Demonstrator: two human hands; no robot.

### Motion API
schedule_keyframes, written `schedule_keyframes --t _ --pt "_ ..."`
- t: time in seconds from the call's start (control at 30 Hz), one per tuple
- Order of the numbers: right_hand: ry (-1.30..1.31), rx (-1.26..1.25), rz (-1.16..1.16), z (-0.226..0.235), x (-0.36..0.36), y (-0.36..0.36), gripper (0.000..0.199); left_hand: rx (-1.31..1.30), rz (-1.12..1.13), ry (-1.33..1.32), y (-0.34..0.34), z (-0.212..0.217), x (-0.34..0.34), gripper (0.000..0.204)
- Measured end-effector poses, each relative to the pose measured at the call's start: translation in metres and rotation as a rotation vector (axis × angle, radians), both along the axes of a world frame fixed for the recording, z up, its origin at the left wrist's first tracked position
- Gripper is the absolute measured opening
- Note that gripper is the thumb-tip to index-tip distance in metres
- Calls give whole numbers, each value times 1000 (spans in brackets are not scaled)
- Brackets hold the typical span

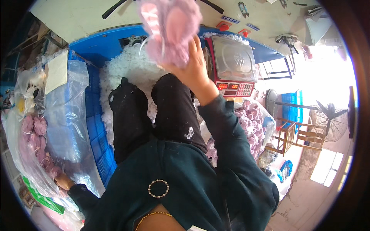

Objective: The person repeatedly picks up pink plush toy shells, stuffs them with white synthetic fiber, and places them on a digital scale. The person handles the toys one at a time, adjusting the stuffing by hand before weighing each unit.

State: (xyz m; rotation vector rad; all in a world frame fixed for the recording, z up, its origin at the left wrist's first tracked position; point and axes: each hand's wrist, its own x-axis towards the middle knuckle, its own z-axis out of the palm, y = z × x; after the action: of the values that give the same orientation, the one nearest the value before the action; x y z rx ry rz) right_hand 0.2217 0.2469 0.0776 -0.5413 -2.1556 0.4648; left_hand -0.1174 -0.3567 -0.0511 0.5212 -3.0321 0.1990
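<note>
Raised at the top middle, a fluffy pink plush toy piece (169, 29) shows a long ear-like shape with a smoother pink inside and a pale ribbon. My right hand (192, 69) is closed around its lower end. At the lower left, my left hand (63, 181) reaches to the edge of a clear plastic bag (17, 131). Its fingers are closed at a pink plush piece (54, 171), partly hidden by the fur. More pink plush pieces (37, 129) lie in a row above it, with loose threads.
White stuffing (123, 65) heaps around my knees. A red digital scale (235, 61) stands right of my right hand. Blue crates (96, 134) line the left. Pink plush pieces (250, 125) pile at the right, near a wooden chair (287, 136) and a fan (327, 119). Snips (243, 9) lie on the table (77, 19).
</note>
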Motion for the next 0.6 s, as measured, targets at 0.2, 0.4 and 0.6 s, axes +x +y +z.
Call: schedule_keyframes --t 0.2,0.4,0.6 --pt "-16 -85 -90 6 -5 6 78 107 -539 227 39 -18 8 33" --pt "-34 -155 -12 7 5 -5 76 1202 -650 145 162 15 23 28" --pt "-388 -156 -113 16 107 -15 73 1815 -706 -448 283 68 83 47"
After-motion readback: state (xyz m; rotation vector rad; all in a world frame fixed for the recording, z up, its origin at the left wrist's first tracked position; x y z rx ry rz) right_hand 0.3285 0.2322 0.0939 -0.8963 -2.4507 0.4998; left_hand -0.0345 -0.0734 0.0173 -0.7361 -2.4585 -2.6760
